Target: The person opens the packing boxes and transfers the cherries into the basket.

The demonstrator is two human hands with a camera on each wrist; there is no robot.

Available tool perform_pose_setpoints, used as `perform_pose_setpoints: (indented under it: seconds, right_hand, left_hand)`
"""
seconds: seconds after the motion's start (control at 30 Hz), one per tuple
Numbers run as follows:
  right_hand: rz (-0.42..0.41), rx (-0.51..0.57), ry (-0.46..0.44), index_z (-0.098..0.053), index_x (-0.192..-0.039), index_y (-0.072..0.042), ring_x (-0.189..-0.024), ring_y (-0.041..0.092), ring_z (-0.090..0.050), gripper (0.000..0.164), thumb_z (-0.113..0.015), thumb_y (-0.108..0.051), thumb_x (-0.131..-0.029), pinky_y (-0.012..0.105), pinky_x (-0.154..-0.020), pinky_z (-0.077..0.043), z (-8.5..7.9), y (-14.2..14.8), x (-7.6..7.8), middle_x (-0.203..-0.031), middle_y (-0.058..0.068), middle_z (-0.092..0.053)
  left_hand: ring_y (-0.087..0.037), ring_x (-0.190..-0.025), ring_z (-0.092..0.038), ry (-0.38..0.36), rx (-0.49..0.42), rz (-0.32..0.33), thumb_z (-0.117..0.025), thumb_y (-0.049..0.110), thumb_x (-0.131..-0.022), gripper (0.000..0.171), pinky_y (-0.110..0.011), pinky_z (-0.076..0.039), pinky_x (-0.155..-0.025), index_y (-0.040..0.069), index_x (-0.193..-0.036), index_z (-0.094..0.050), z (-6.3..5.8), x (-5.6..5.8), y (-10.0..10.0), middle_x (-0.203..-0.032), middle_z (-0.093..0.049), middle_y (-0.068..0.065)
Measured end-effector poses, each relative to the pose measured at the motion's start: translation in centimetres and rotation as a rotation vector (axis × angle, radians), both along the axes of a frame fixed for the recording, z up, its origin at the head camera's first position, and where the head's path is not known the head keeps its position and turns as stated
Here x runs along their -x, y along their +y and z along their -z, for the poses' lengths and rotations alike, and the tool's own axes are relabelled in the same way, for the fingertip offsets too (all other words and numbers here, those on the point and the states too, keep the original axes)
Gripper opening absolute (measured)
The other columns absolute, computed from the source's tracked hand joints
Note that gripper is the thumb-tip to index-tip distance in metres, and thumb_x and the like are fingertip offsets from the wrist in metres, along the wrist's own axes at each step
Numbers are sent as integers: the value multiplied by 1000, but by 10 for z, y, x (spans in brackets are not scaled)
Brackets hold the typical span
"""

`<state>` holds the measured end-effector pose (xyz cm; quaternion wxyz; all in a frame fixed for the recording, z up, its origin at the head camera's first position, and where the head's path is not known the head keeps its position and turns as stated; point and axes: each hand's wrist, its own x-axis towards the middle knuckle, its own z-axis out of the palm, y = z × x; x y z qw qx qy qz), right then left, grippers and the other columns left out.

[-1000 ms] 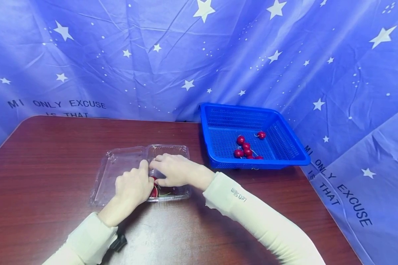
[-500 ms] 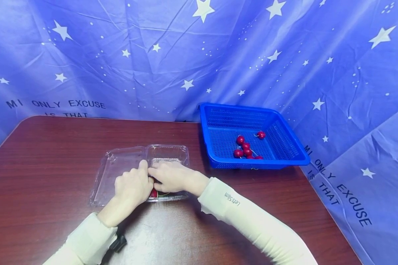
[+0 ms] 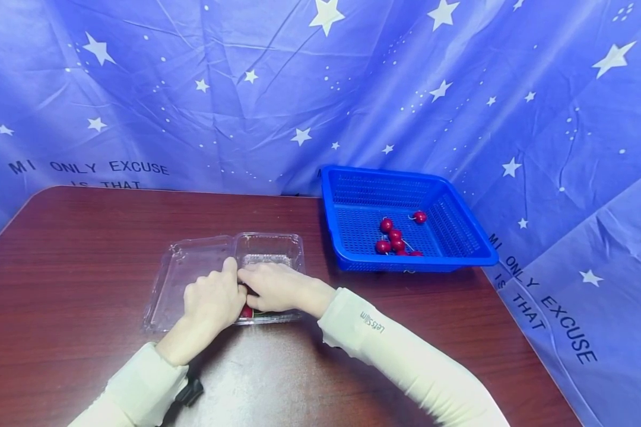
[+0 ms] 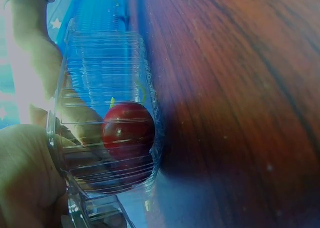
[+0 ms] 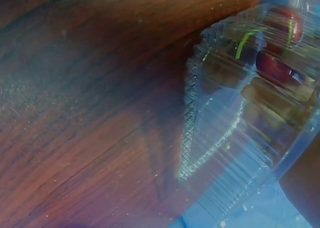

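Note:
A clear plastic clamshell box lies on the table, its lid folded back to the left. My left hand grips the box at the hinge side, thumb along the rim. My right hand reaches down inside the box, bent fingers beside the cherries. One red cherry with a green stem shows at the box's near end; in the left wrist view, this cherry sits behind the ridged clear wall. In the right wrist view, fingertips lie close to a darker cherry; whether they pinch it is hidden.
A blue plastic basket stands at the right rear of the table, with several cherries on its floor. A starry blue cloth hangs behind and to the right of the table.
My right hand has moved slightly nearer and lower inside the box, covering more of the cherries and uncovering its far end. My left hand stays in place.

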<state>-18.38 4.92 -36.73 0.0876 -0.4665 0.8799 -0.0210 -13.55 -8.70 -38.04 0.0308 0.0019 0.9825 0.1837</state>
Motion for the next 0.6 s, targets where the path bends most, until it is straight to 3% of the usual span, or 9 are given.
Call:
perform_pose_setpoints:
  seconds: [0.27, 0.6]
  right_hand:
    - [-30, -23, 37, -59, -98, -13, -82, 15, -59, 17, -61, -27, -90, 35, -75, -55, -2, 7, 4, -94, 1, -64]
    - [-7, -60, 97, -60, -103, -10, -88, 17, -61, 27, -65, -31, -87, 37, -83, -55, -1, 10, 6, -98, 3, -65]
  left_hand:
    - [-44, -64, -64, -2, 3, 0, -52, 23, -88, 23, -52, -47, -49, 2, -95, -45, -1, 0, 0, -74, -66, -25]
    - [-45, -66, -64, -8, 6, 0, -55, 24, -88, 26, -54, -47, -51, 1, -96, -46, -1, 0, 0, -76, -68, -26]
